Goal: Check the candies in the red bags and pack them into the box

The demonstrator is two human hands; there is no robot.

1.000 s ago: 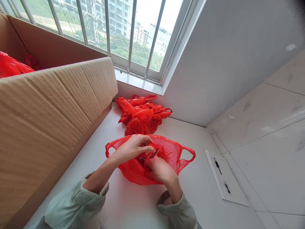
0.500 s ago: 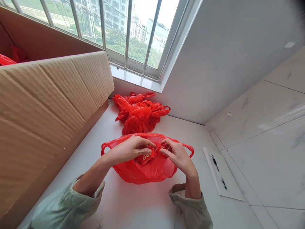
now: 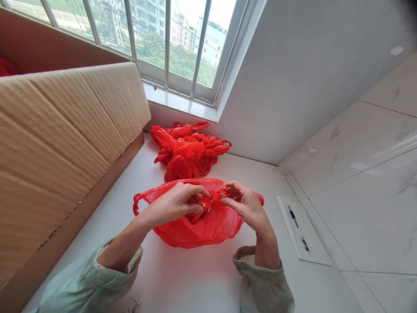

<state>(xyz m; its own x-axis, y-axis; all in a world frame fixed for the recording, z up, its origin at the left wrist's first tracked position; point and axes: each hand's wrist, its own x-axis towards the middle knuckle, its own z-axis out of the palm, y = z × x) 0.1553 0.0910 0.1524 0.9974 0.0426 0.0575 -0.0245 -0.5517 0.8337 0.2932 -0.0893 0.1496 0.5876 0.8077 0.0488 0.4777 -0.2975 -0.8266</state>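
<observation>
A red plastic bag (image 3: 202,228) lies open on the white surface in front of me. My left hand (image 3: 174,204) hovers over its mouth, fingers closed on a small red packet (image 3: 204,203) with white marks. My right hand (image 3: 246,206) is beside it, pinching another small red item (image 3: 223,192) between thumb and fingertips. Both hands sit close together above the bag's opening, and the bag's handles stick out at the left and right.
A heap of crumpled red bags (image 3: 187,150) lies behind, near the window sill. A large cardboard box (image 3: 65,126) fills the left side. A white ruler with a pen (image 3: 301,232) lies at the right. Grey wall and tiled floor are beyond.
My right hand came up out of the bag and moved right, now pinching a small red item. The left hand kept its hold at the bag's mouth. The view drifted slightly.
</observation>
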